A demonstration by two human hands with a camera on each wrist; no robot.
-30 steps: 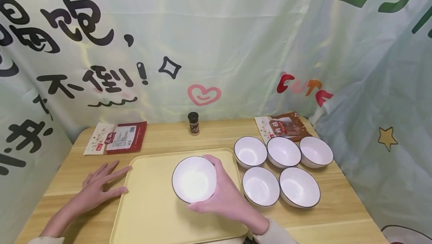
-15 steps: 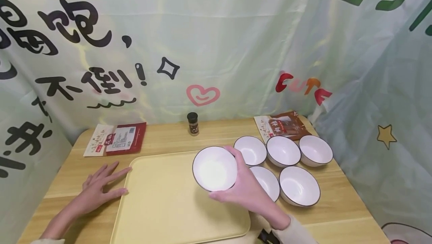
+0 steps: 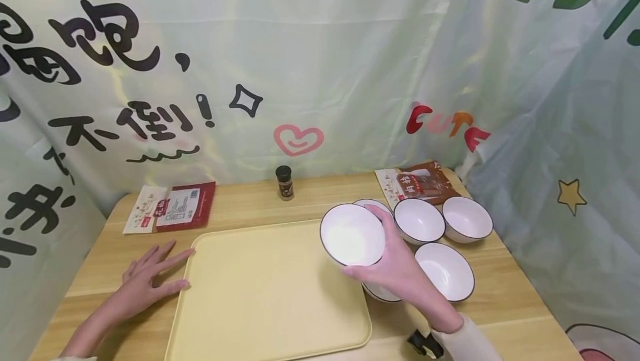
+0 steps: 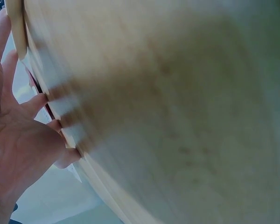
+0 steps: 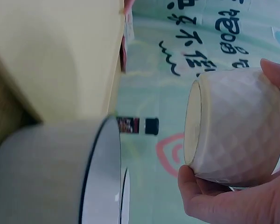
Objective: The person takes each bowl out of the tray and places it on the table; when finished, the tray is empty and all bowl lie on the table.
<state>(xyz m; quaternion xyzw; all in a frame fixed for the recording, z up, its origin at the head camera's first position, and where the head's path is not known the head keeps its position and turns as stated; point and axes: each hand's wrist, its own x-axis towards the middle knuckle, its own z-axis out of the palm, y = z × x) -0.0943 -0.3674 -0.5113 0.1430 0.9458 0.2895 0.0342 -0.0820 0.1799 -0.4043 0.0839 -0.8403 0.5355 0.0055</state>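
My right hand (image 3: 402, 266) grips a white bowl (image 3: 352, 236) with a dark rim, thumb and fingers around its sides. In the head view it overlaps the tray's right edge and two of the bowls behind it. The right wrist view shows the held bowl's diamond-textured wall (image 5: 242, 126) and its base, raised above a standing bowl (image 5: 46, 163). At the left, my left hand (image 3: 150, 277) lies with fingers spread, index finger and thumb touching the left edge of the yellow tray (image 3: 265, 289). In the left wrist view the other fingertips of that hand (image 4: 25, 135) rest on the wooden table (image 4: 130, 93).
Several white bowls (image 3: 445, 272) stand right of the tray, two partly hidden by the held one. Behind are a red-and-white packet (image 3: 170, 208), a black-capped jar (image 3: 284, 183) and a brown food packet (image 3: 422, 183). A printed curtain (image 3: 340, 72) hangs along the back.
My right hand has carried the bowl right and slightly up from over the tray's middle to its right edge, now covering parts of two standing bowls. The left hand stays in place.
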